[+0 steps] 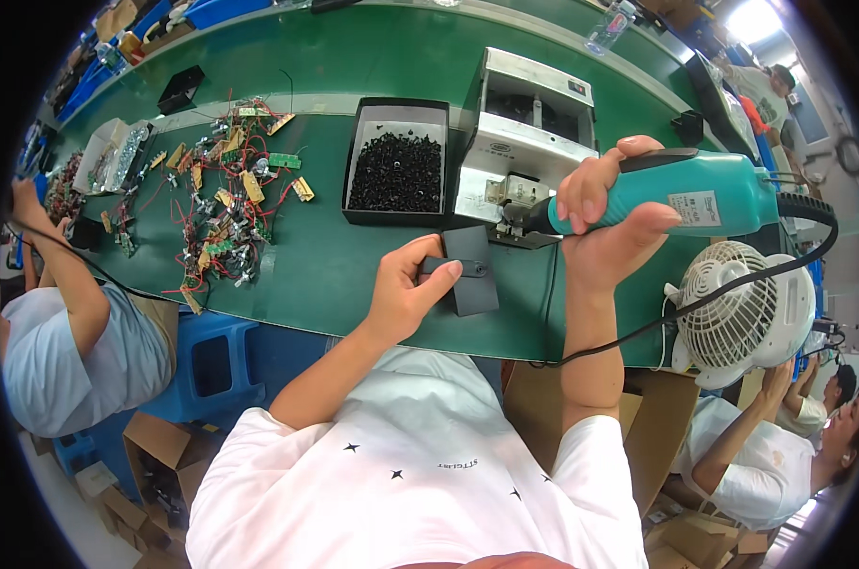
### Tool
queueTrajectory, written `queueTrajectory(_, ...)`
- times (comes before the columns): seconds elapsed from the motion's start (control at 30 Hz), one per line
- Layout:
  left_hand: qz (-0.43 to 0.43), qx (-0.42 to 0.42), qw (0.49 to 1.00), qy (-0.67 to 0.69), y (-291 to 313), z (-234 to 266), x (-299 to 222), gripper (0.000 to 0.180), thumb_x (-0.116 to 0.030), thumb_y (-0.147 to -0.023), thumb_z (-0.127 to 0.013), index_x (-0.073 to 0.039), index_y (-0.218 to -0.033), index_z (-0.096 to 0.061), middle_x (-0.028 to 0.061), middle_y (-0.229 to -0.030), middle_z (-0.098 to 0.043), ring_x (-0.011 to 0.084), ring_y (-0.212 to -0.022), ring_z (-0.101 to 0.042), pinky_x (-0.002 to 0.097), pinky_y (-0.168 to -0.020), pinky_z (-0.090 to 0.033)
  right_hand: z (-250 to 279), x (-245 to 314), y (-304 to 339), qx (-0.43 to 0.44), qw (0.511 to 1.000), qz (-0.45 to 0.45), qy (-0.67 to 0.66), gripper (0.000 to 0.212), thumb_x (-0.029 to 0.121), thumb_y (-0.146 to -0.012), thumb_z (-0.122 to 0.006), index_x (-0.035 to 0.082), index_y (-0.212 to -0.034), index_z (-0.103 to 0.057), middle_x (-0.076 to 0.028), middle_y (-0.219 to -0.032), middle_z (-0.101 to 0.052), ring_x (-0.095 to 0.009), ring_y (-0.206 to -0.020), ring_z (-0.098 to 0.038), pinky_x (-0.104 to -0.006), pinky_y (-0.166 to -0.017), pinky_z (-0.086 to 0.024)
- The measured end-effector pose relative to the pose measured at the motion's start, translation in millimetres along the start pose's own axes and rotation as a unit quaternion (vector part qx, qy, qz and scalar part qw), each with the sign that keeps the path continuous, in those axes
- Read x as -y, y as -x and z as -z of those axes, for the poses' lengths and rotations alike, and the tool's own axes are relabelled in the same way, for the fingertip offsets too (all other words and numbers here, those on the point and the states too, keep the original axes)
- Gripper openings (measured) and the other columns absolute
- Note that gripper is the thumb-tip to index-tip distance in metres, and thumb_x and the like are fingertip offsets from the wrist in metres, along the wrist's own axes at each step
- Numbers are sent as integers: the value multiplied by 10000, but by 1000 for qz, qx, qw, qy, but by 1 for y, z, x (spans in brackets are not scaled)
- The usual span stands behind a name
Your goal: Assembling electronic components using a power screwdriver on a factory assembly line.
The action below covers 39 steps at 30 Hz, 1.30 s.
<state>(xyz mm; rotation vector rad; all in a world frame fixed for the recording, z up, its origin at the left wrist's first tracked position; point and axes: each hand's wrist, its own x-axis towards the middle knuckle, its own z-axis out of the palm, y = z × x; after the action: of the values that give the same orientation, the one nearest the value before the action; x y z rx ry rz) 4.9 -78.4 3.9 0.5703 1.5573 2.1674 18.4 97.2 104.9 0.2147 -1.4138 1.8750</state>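
A green table [325,284] curves across the view, with the work close to its near edge. There the left hand [406,289] has its thumb and fingers closed on a small dark part [466,269], which is over a flat dark block [479,299] on the tabletop. The right hand [605,204] is wrapped around a teal electric screwdriver [709,204], held roughly level, its narrow end pointing left at the front of a silver metal machine [505,147]; whether the tip touches the machine cannot be told. Just left of the machine sits an open black box [387,218] partly filled with small black screws [396,175]. Farther left a loose tangle of circuit boards and red wires [230,204] spreads over the green surface, with a small black tray [181,88] behind it and a white tub [98,152] beyond. A clear bottle [608,28] is at the far side. To the right, a white fan [733,299] is at the table's edge, and the screwdriver's black cord [823,242] loops past it. Around the table, a person in light blue [69,351] is at the left near a blue stool [211,356], another in white [761,465] is at the lower right, cardboard boxes [169,441] crowd the floor, and a bright light [754,19] shines at upper right.
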Motion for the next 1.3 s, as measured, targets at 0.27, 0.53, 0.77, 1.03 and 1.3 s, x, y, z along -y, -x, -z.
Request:
queueTrajectory(0.27,-5,9,1000,-19,1,4,4,150,-40,-814,-598,-29,-711,-490,-16,-754,-461,58,-594,-308,186,-515,-249,-11,2,-3,19,997,-53,60,718,678,-739,-608,34,-1035,-495,-11,-503,-474,-69,-390,-353,-207,-365,-289)
queueTrajectory(0.53,-6,14,1000,-24,-1,3,0,113,-44,-808,-605,-10,-736,-525,-21,-748,-464,62,-592,-306,186,-516,-245,-20,28,5,106,985,-25,-135,755,724,-726,-564,73,-1105,-511,42,-509,-449,-50,-384,-353,-199,-359,-317)
queueTrajectory(0.77,-21,17,999,-28,-1,5,4,83,-44,-806,-606,1,-763,-550,-24,-747,-473,60,-591,-308,183,-516,-247,-30,25,13,138,983,-29,-119,769,736,-714,-557,84,-1116,-490,44,-513,-472,-48,-373,-359,-193,-357,-324)
queueTrajectory(1.03,-9,10,1000,-28,1,2,-1,64,-47,-806,-606,8,-795,-576,-21,-758,-493,60,-592,-319,182,-518,-263,-39,23,17,119,989,-70,-59,748,754,-694,-553,98,-1049,-486,51,-485,-459,-39,-362,-344,-190,-348,-321)
queueTrajectory(1.3,1,30,998,-46,-2,8,3,152,-74,-770,-655,8,-873,-579,1,-802,-519,87,-617,-371,188,-534,-307,-45,24,12,112,985,-130,8,740,759,-678,-562,102,-1010,-481,54,-465,-445,-33,-359,-335,-190,-331,-305)
